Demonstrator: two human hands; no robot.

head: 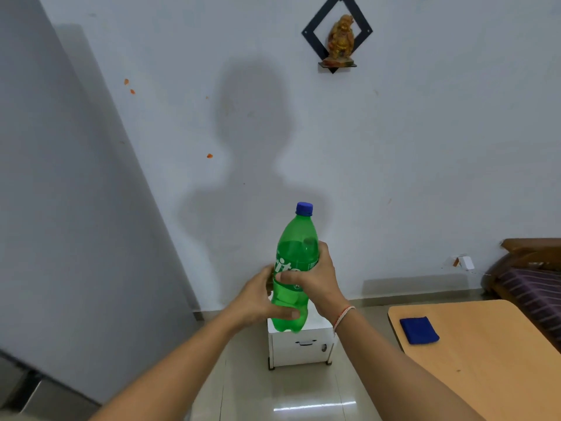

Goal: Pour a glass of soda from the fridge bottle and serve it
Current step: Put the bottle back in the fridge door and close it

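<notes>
A green plastic soda bottle (296, 253) with a blue cap is held upright in the air in front of me, about half full. My left hand (258, 299) wraps its lower part from the left, thumb across the front. My right hand (315, 278) grips its middle from the right, over the label. The cap is on. No glass is in view.
A grey fridge (60, 208) fills the left side. A small white cabinet (300, 347) stands on the floor below the bottle. A wooden table (473, 360) with a blue cloth (419, 329) is at the right, a bed (531, 278) behind it.
</notes>
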